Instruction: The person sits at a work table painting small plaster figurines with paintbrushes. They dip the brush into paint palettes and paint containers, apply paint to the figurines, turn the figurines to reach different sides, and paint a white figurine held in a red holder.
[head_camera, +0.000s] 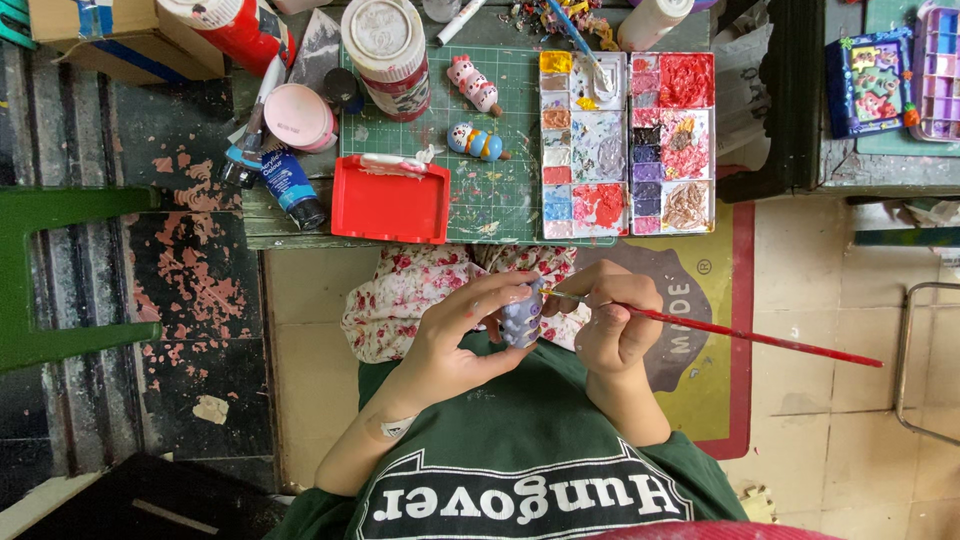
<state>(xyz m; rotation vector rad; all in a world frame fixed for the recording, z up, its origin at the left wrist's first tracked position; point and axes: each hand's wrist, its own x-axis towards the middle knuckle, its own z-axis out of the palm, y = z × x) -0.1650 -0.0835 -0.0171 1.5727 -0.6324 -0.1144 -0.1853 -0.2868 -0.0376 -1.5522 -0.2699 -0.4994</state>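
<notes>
My left hand cups a small lilac-painted figurine in front of my chest. My right hand pinches a thin red-handled paintbrush, its tip resting on the figurine's upper side and its handle pointing right. Under both hands a floral cloth lies across my lap. On the green cutting mat above, a pink figurine and a blue-and-orange figurine lie on their sides.
A paint palette with several filled wells sits on the mat's right. A red tray, a blue paint tube, a pink lid and a jar crowd the left. A green stool stands at far left, a metal frame at right.
</notes>
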